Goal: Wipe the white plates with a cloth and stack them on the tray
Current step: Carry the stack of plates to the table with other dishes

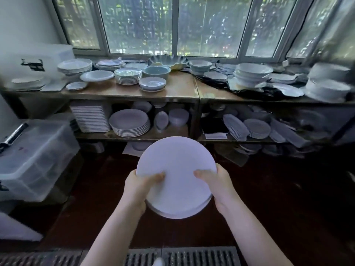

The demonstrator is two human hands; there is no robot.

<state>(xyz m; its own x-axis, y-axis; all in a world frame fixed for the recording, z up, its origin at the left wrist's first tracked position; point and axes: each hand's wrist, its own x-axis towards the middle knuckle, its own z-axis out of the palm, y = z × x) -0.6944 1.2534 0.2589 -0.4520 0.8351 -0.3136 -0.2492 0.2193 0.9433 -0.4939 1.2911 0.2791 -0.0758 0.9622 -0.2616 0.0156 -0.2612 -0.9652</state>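
Note:
I hold a small stack of round white plates [176, 169] in front of me, above the dark floor. My left hand [141, 186] grips the stack's left edge, thumb on the top plate. My right hand [215, 181] grips the right edge the same way. At the stack's lower edge the rims of more plates show under the top one. No cloth and no tray are in view.
A wooden shelf unit [180, 96] under the window carries many plates and bowls on its top and lower shelves. A pile of white plates [129, 123] sits on the lower left shelf. Clear plastic bins [34, 160] stand at left. A floor grate [192, 256] lies at my feet.

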